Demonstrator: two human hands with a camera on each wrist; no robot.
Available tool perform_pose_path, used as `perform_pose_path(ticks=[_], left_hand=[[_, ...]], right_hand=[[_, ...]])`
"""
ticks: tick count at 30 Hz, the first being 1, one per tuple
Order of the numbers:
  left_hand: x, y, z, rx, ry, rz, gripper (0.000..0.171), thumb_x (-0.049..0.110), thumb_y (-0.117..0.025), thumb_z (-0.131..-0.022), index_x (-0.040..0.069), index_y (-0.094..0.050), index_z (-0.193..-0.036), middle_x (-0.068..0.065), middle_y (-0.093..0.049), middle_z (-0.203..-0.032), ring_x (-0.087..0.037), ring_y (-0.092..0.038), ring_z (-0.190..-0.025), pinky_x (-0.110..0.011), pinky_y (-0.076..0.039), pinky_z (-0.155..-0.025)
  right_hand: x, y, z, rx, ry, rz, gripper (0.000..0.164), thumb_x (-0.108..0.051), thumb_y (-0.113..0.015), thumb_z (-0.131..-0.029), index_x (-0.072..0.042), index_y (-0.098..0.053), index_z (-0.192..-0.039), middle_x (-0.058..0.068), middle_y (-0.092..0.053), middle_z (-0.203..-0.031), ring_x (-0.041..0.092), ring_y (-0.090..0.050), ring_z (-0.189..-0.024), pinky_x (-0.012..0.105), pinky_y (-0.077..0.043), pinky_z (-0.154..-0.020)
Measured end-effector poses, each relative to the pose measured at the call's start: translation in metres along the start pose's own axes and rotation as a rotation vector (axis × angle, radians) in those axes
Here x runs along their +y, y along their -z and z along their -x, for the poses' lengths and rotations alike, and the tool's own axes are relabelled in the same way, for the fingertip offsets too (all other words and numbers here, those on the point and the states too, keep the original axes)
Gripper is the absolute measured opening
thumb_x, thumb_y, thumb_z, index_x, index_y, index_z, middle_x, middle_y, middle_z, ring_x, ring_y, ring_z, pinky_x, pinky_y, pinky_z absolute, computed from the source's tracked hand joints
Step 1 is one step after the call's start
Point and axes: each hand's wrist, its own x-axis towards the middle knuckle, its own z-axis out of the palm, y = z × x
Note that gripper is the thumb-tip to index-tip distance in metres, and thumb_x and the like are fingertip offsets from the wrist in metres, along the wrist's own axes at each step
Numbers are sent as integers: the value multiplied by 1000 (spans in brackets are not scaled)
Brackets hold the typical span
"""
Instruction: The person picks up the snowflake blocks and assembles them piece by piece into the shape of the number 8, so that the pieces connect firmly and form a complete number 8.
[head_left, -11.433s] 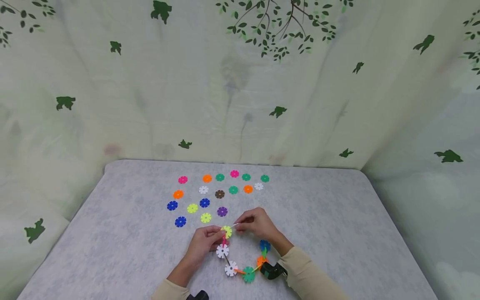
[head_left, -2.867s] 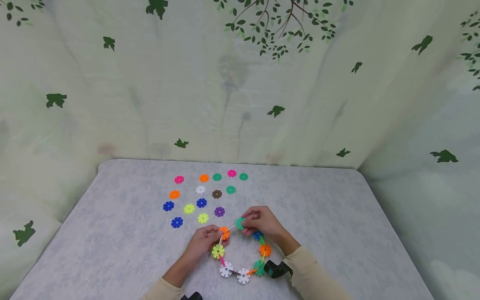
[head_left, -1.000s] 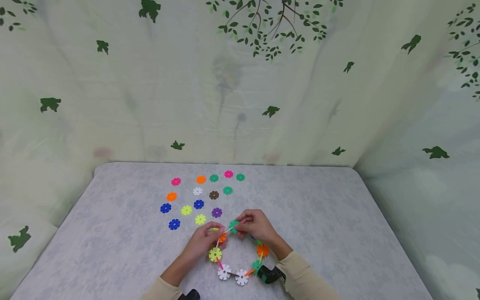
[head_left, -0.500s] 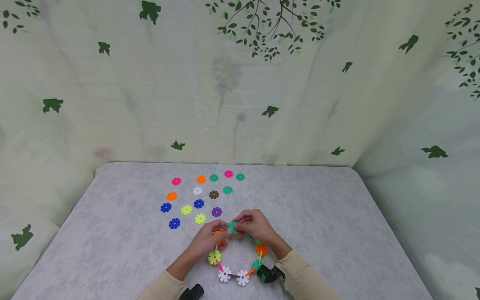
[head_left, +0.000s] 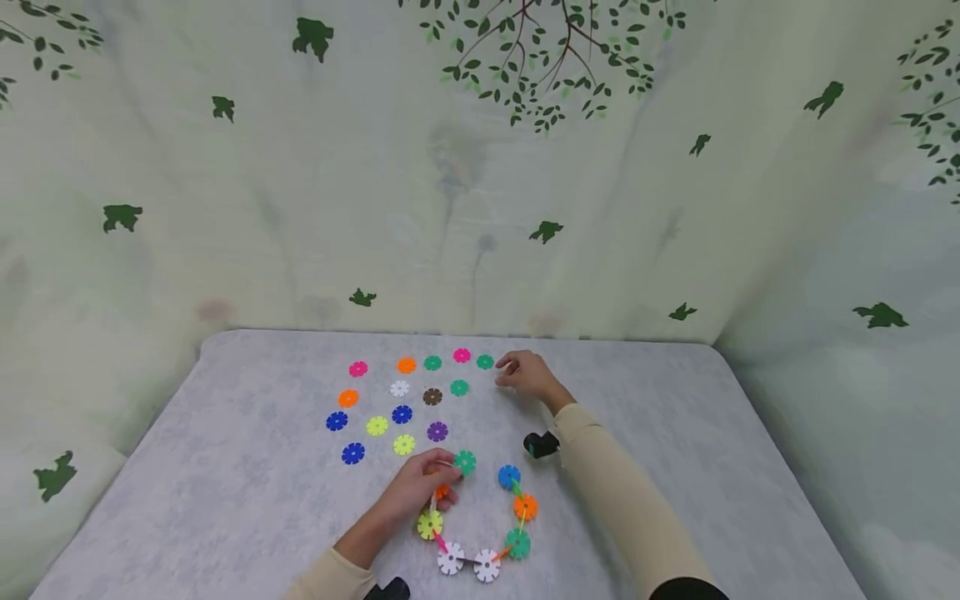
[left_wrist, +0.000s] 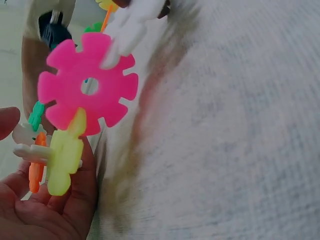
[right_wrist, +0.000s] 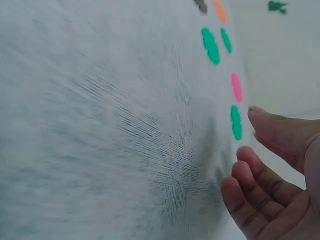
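Note:
Interlocking notched plastic discs form a curved chain [head_left: 518, 544] on the table before me, with a gap between its green end disc [head_left: 465, 462] and blue end disc [head_left: 509, 477]. My left hand [head_left: 411, 490] grips the chain near the green end, where an orange disc [head_left: 442, 492] is partly covered by fingers. The left wrist view shows a pink disc [left_wrist: 90, 82] joined to a yellow disc [left_wrist: 65, 160] in front of that hand. At the back, my right hand [head_left: 534, 377] reaches beside a loose green disc [head_left: 485, 362]. Its thumb and fingers stand apart, holding nothing.
Several loose discs lie scattered beyond the chain, among them a purple disc [head_left: 437, 432], a brown disc [head_left: 432, 397] and a blue disc [head_left: 353, 453]. A patterned curtain [head_left: 480, 208] stands behind the grey-covered table [head_left: 637, 417].
My right hand has let go of the green disc and moved back and right to the far row. That disc now hangs on the chain's end, while my left hand keeps its grip.

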Motion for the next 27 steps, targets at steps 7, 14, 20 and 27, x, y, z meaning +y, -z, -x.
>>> perform_pose_path(ticks=[7, 14, 20, 27], left_hand=[[1, -3, 0, 4, 17, 51, 29, 22, -55, -98, -2, -54, -115, -10, -63, -91, -12, -60, -65, -25, -55, -62], [4, -2, -1, 20, -14, 58, 25, 21, -53, -99, -2, -56, -109, -9, -63, -88, -12, -60, -65, -26, -55, -61], [2, -3, -3, 38, 11, 75, 23, 20, -53, -100, -2, -58, -106, -5, -65, -87, -13, -62, -69, -29, -57, -65], [-3, -2, -6, 64, 8, 96, 28, 19, -56, -98, -6, -61, -110, -7, -68, -86, -13, -64, -70, -28, -57, -67]], right_hand=[[-2, -18, -33, -14, -66, 151, 49, -29, -71, -89, -12, -56, -132, 12, -52, -125, 26, -50, -115, 42, -43, -101], [-9, -20, -40, 17, 3, 158, 25, -17, -72, -88, -6, -59, -106, 9, -54, -107, 23, -51, -98, 36, -45, -91], [-5, -19, -29, -17, 40, -78, 13, -8, -72, -86, -4, -63, -95, 6, -61, -88, 18, -55, -80, 27, -48, -70], [-5, -20, 33, -100, 132, -325, 10, -10, -70, -88, -1, -70, -92, 8, -69, -83, 21, -66, -73, 32, -56, -69]])
